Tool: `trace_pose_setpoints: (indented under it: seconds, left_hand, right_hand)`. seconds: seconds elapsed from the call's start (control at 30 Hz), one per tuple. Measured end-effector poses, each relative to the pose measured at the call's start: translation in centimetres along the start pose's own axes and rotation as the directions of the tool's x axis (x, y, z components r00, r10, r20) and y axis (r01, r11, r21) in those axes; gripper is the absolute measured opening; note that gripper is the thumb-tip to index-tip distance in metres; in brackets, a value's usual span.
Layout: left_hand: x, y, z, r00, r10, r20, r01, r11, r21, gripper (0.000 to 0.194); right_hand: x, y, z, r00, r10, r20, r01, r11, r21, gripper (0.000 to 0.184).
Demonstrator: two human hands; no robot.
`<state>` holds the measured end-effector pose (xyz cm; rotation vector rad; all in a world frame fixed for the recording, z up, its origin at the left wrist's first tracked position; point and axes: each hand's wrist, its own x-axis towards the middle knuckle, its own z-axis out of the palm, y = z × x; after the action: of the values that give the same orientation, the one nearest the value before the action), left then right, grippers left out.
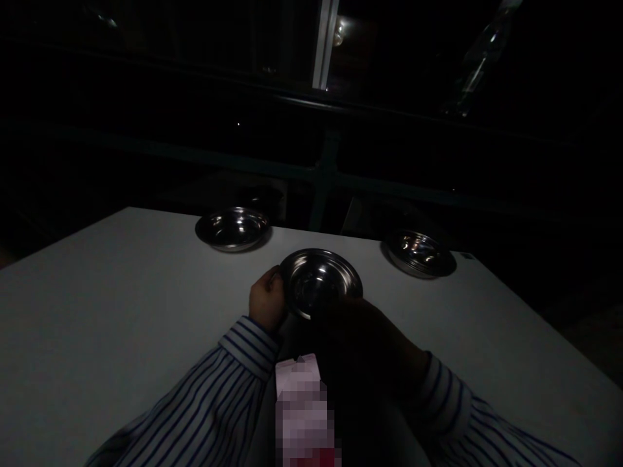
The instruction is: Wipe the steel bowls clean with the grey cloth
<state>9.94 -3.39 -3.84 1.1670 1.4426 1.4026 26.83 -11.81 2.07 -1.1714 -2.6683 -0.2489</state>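
A shiny round metal bowl [320,275] is tilted between my hands at the middle of the view. My left hand [267,299] is closed around its left rim, the thumb lying at the edge. Deep shadow covers my right hand [372,331], which grips the bowl's lower right rim; its separate fingers barely show. Beyond, on the white table [160,279], another metal bowl [233,228] stands at the back left edge. A third metal bowl [421,254] stands at the back right.
A pale pink object [296,379], partly pixelated, shows below my hands. Behind the table run dark greenish bars [325,170]. A clear bottle [479,71] leans in the picture at the upper right. The room is very dark.
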Motion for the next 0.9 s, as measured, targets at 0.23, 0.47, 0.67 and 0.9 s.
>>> trace_pose_setpoints:
  seconds: [0.23,0.47,0.67,0.9]
  left_hand:
    - [-0.4,0.7,0.3,0.998,-0.017,-0.053,0.018,1.000,0.006,0.035]
    - [-0.5,1.2,0.2,0.999,-0.035,-0.019,0.035,0.999,-0.028,0.034]
    - [-0.6,1.0,0.5,0.997,-0.054,-0.058,0.051,0.998,-0.047,0.035]
    - [-0.6,1.4,0.2,0.998,-0.036,-0.053,0.037,0.999,0.016,0.036]
  right_hand:
    - [1.2,-1.7,1.6,0.994,0.020,-0.105,-0.034,0.991,-0.127,0.025]
    - [-0.9,-1.4,1.2,0.979,0.017,-0.203,-0.028,0.998,-0.050,0.024]
    - [0.0,-2.4,2.0,0.974,0.085,-0.209,-0.104,0.991,-0.082,0.027]
    - [0.6,-2.8,3.5,0.967,0.045,-0.250,-0.078,0.989,-0.123,0.030]
